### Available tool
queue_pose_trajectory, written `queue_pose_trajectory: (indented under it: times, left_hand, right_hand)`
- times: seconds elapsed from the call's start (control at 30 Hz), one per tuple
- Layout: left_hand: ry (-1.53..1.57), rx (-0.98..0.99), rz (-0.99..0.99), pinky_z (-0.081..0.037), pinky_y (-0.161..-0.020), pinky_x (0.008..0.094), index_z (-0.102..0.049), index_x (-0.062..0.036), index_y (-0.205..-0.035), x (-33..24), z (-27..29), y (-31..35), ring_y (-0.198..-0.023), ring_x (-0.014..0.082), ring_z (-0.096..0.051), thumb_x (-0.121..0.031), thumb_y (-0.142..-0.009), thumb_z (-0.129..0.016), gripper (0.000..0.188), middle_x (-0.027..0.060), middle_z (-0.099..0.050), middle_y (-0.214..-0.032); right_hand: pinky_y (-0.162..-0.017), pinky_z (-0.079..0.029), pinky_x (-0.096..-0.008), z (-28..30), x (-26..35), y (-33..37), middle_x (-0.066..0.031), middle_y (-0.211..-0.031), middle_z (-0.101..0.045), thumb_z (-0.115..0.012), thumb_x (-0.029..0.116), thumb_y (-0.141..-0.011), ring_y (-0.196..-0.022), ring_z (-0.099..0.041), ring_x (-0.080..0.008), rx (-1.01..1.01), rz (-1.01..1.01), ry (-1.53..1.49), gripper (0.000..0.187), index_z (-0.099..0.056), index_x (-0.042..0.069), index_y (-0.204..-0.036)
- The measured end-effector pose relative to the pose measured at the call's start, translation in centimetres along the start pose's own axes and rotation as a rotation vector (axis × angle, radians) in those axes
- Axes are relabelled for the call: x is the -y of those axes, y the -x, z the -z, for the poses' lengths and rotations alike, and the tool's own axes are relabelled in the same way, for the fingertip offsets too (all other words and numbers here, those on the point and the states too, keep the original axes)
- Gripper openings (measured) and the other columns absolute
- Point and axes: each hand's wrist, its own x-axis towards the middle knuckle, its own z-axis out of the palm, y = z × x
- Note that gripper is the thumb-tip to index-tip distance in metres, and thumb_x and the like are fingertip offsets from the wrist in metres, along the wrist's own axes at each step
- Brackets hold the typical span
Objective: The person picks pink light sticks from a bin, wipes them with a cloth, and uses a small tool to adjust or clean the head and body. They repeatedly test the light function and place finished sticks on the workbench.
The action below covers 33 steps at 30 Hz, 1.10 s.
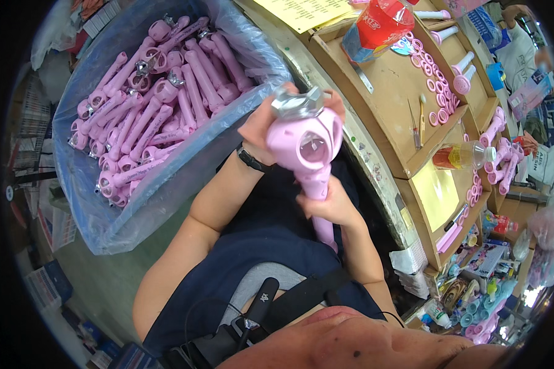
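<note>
A pink plastic toy wand (303,149) with a round, windowed head and a silver crown-like top (298,103) is held upright in front of my body. My left hand (260,126), a black band on its wrist, is closed around the back of the head; some of its fingertips show beyond the crown. Lower down, my right hand (333,204) grips the handle just below the head. The handle's lower end (324,232) reaches toward my dark shirt. What the left palm touches is hidden behind the wand.
To the left stands a bin lined with blue plastic (98,230), heaped with similar pink wands (160,92). On the right, a bench carries cardboard trays (375,117) with pink rings (442,92), a red carton (378,31), a bottle (458,156) and yellow paper (436,195).
</note>
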Motion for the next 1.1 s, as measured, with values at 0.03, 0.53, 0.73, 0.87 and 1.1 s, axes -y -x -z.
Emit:
queue_pose_trajectory:
  times: [0.03, 0.53, 0.73, 0.87, 1.1]
  left_hand:
    - [-0.026, 0.056, 0.071, -0.047, -0.097, 0.0469, -0.053, 0.004, -0.121, 0.0, 0.2, -0.2, -0.111, 0.0354, -0.057, -0.048, -0.096, -0.044, 0.058, 0.0225, -0.059, -0.115]
    - [-0.949, -0.508, -0.37, -0.052, -0.084, 0.0323, -0.06, 0.0016, -0.112, 0.0, -1.0, 1.4, -0.096, 0.0222, -0.066, -0.021, -0.086, -0.067, 0.035, 0.0134, -0.068, -0.105]
    - [0.055, -0.088, -0.328, -0.052, -0.09, 0.034, -0.053, 0.0027, -0.125, 2.0, 0.6, 1.4, -0.104, 0.0231, -0.063, -0.018, -0.098, -0.05, 0.034, 0.0173, -0.064, -0.115]
    - [-0.907, -0.49, -0.805, -0.042, -0.099, 0.0339, -0.038, 0.0034, -0.129, 4.8, -0.6, 2.0, -0.116, 0.0245, -0.054, 0.0, -0.079, -0.066, 0.057, 0.0178, -0.052, -0.124]
    - [-0.932, -0.017, -0.643, -0.041, -0.105, 0.0354, -0.025, -0.0002, -0.145, 2.5, 1.8, 2.3, -0.127, 0.024, -0.049, -0.003, -0.074, -0.079, 0.089, 0.0147, -0.048, -0.138]
  right_hand:
    - [-0.051, -0.048, -0.0255, 0.7, -0.1, -0.3, -0.0051, -0.075, -0.06, -0.068, 0.004, -0.078, -0.054, -0.058, -0.0113, 0.151, -0.066, -0.129, 0.038, -0.055, 0.002, -0.113]
    - [-0.056, -0.052, -0.0345, -0.2, -2.8, -0.5, -0.0138, -0.074, -0.064, -0.062, 0.043, -0.092, -0.062, -0.066, -0.022, -0.265, 0.087, 0.429, 0.05, -0.047, -0.001, -0.111]
    - [-0.052, -0.05, -0.0266, 1.0, -3.5, -1.5, -0.0065, -0.072, -0.058, -0.054, 0.043, -0.098, -0.054, -0.059, -0.0139, -0.004, 0.112, -0.141, 0.044, -0.048, 0.002, -0.113]
    - [-0.051, -0.05, -0.0263, 1.7, -4.1, -1.8, -0.0084, -0.072, -0.059, -0.054, 0.05, -0.096, -0.054, -0.059, -0.0141, -0.074, 0.067, -0.019, 0.05, -0.048, 0.003, -0.111]
    - [-0.039, -0.043, -0.0311, 3.2, -5.7, -2.1, -0.014, -0.061, -0.055, -0.036, 0.079, -0.084, -0.041, -0.051, -0.0225, 0.436, -0.143, -0.746, 0.078, -0.051, 0.004, -0.102]
